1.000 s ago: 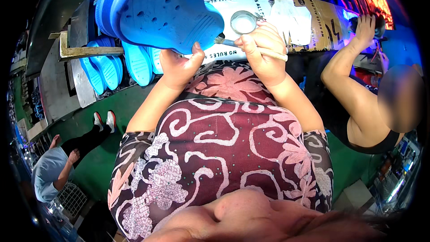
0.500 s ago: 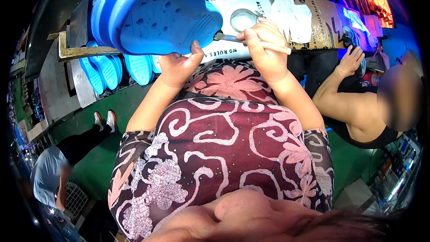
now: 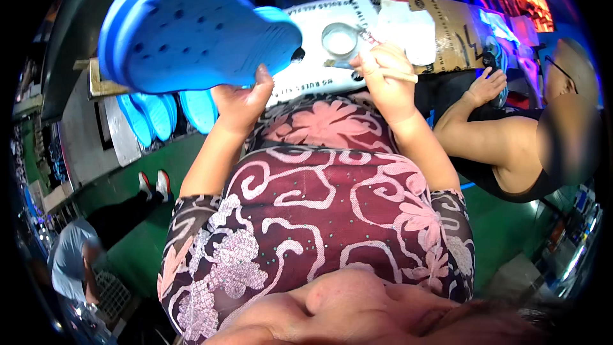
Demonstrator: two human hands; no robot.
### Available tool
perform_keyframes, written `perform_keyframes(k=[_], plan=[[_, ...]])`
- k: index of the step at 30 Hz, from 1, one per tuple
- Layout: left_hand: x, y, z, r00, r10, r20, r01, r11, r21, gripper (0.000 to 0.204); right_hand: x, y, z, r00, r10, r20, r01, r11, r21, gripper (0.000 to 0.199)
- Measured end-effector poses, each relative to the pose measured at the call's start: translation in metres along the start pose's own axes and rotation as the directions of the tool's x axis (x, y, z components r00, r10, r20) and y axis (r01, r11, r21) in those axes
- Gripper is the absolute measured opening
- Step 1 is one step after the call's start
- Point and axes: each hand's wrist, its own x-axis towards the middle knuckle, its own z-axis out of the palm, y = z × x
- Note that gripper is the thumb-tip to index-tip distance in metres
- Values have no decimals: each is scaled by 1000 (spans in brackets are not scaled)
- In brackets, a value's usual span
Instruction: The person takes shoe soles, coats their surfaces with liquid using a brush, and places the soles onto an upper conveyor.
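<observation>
A large blue clog (image 3: 185, 45) is tilted up at the upper left, its holed inner side towards me. My left hand (image 3: 239, 102) grips its near edge, thumb on top and the other fingers mostly hidden under it. At the clog's right end a dark round spot (image 3: 297, 55) shows. My right hand (image 3: 391, 83) holds a thin brush (image 3: 403, 76) with a pale wooden handle. The brush tip lies apart from the clog, close to the near side of a small glass cup (image 3: 338, 40) with something whitish in it.
The cup stands on a bench covered with printed white sheet and cardboard (image 3: 450, 45); a white paper (image 3: 415, 35) lies at right. More blue clogs (image 3: 150, 115) rest below the held one. A co-worker (image 3: 491, 140) sits at right handling a shoe; another person (image 3: 76, 255) is at lower left.
The brush tip has come away from the clog's right end and is now beside the glass cup. My left hand and the clog have shifted left.
</observation>
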Motion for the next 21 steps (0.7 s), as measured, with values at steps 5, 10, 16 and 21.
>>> perform_keyframes(k=[5,10,16,21], plan=[[20,36,1,968,-198,-155,169,969,-179,52,-19,16,-14,975,189,-114,-179,980,91,20],[50,72,-10,779,-488,393,624,666,-409,65,-34,25,-24,945,257,-201,-234,964,128,21],[109,99,100,351,-179,919,836,501,-222,65,-60,53,-53,884,359,-299,-316,931,183,24],[268,114,272,523,-199,829,851,186,-492,38,-65,48,-52,822,483,-300,-394,864,312,27]])
